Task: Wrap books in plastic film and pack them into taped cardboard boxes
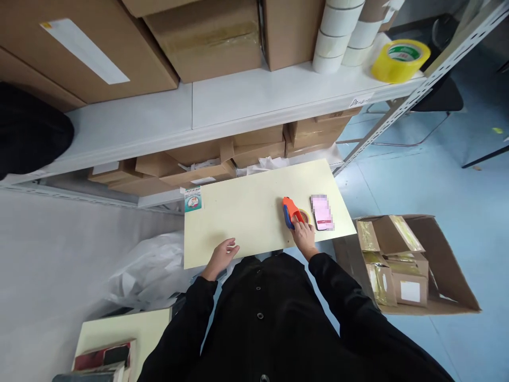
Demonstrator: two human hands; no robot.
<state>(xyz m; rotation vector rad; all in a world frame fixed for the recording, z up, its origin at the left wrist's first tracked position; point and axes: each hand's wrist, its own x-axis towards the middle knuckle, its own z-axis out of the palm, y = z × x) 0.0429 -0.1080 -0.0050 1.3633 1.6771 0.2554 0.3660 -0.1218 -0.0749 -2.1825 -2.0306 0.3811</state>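
On a pale yellow table (246, 212) lies an orange and blue tape dispenser (291, 211) with a roll of tape in it. My right hand (304, 234) rests against its near end, fingers curled on it. Right of the dispenser lies a pink phone (322, 212). My left hand (223, 253) hovers at the table's near edge, fingers loosely apart, holding nothing. A small green and white card (193, 200) sits at the table's far left corner.
A white shelf (222, 106) behind carries cardboard boxes (207, 37), white tape rolls (338, 37) and a yellow tape roll (401, 59). An open carton (413, 262) stands on the blue floor at right. White plastic (147, 270) lies at left. Books (103, 361) sit on a second table.
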